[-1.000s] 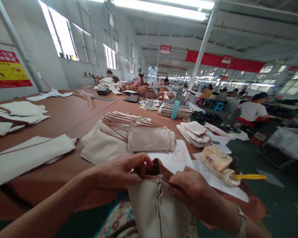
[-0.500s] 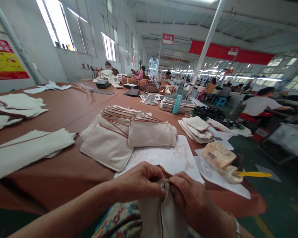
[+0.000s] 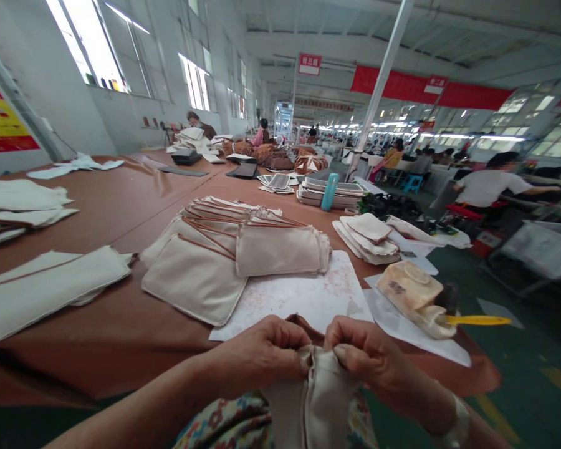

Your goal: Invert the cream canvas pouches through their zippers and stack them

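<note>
Over my lap hangs a cream fabric piece (image 3: 287,405) with a brown-edged seam running down its middle. Thumb and fingers of my left hand (image 3: 273,346) pinch its top edge left of the seam. On the other side, my right hand (image 3: 369,349) pinches the same edge, thumb uppermost. A brown strip (image 3: 303,324) shows between the hands, behind the fabric. Just beyond lies a white sheet (image 3: 303,299) with brownish smudges. A fanned stack of cream fabric pieces (image 3: 280,249) with brown trim rests partly on that sheet.
More cream pieces lie at the left (image 3: 65,274) and right (image 3: 369,234) of the brown-covered table (image 3: 135,212). A stained plastic container (image 3: 409,290) with a yellow-handled tool (image 3: 479,320) sits near the right edge. A turquoise bottle (image 3: 330,192) stands farther back. Several people work beyond.
My right hand has shifted right and turned, its thumb now showing on the fabric edge. The hands are slightly farther apart. The view has shifted slightly.
</note>
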### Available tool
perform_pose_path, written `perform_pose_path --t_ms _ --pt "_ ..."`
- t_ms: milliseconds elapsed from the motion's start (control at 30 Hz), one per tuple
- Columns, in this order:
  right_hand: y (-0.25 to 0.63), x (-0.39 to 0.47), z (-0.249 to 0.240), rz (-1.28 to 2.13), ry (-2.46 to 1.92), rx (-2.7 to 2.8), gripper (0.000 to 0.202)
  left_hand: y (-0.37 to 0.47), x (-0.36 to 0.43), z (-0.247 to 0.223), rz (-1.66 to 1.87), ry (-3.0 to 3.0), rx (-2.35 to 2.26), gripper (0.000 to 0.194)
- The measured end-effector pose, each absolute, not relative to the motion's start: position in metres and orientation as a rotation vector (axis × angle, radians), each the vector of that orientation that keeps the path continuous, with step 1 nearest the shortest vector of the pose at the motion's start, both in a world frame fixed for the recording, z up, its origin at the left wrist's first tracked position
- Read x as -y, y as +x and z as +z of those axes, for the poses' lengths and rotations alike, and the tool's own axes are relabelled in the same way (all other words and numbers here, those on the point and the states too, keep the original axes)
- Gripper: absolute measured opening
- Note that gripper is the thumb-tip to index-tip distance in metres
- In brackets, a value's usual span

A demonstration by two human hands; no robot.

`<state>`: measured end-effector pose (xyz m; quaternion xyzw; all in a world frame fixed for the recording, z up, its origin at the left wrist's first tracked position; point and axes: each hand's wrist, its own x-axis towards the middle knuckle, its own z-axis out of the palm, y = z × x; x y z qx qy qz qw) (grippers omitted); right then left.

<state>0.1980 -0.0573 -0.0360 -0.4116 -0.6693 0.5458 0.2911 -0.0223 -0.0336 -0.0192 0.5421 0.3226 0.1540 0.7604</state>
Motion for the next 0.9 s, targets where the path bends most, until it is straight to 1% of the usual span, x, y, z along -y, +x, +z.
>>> perform_pose_path --t_ms 33,100,233,367,533,667,767,833,900 --pt "0.201 0.056 -0.037 1.58 -1.038 1.699 0.019 -0.021 0.034 -0.02 0.335 1.173 -0.697 0.019" --pt "0.204 0.053 -0.039 1.661 -0.976 1.593 0.022 -0.019 0.034 -0.021 0.364 1.165 -0.709 0.015" --pt "0.199 0.053 -0.036 1.619 -1.024 1.584 0.027 -0.016 0.033 -0.022 0.395 1.177 -0.784 0.01" --pt "0.191 0.055 -0.026 1.588 -0.995 1.696 0.035 -0.015 0.033 -0.02 0.397 1.291 -0.847 0.017" --pt "0.186 0.055 -0.026 1.533 -1.095 1.745 0.029 -0.014 0.033 -0.018 0.385 1.316 -0.847 0.021" --pt "0.186 0.055 -0.028 1.569 -1.116 1.692 0.024 -0.013 0.03 -0.02 0.378 1.21 -0.766 0.022" --pt "0.185 0.056 -0.024 1.607 -1.122 1.646 0.021 -0.014 0.028 -0.021 0.411 1.264 -0.725 0.026" --pt "0.184 0.057 -0.022 1.551 -1.126 1.691 0.019 -0.015 0.028 -0.02 0.397 1.367 -0.757 0.029" --pt "0.183 0.057 -0.022 1.456 -1.135 1.75 0.019 -0.015 0.029 -0.017 0.376 1.469 -0.826 0.025"
